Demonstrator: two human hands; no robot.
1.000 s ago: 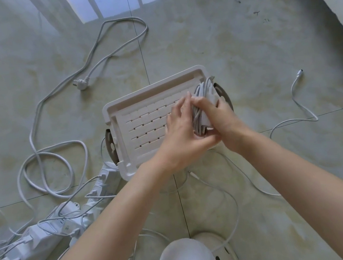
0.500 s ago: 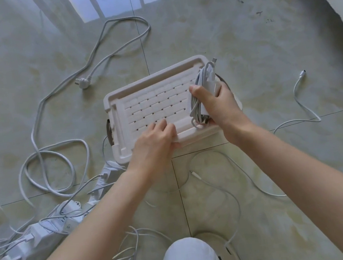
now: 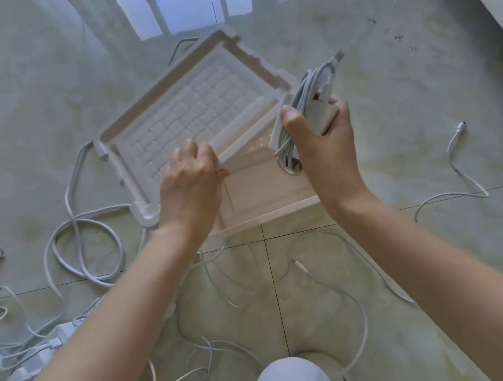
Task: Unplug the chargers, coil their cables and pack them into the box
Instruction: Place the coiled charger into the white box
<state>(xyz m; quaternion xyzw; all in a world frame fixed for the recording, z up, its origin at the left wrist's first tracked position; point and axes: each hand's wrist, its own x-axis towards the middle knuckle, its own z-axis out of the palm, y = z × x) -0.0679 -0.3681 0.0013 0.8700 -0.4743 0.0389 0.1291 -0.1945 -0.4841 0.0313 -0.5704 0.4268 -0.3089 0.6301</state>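
The packing step is in hand. The left hand (image 3: 190, 181) grips the near edge of the box lid (image 3: 192, 109), fingers curled over it. The lid stands tilted up and away from the hands, so the box (image 3: 262, 189) lies open just under and between them. The right hand (image 3: 323, 148) is closed around a white charger (image 3: 320, 118) with its cable (image 3: 300, 107) coiled against it, above the box's right end. Next, I judge, the right hand must lower the bundle in without the coil springing loose. Loose cables (image 3: 84, 239) lie on the floor (image 3: 391, 113) left of the left hand, so much remains
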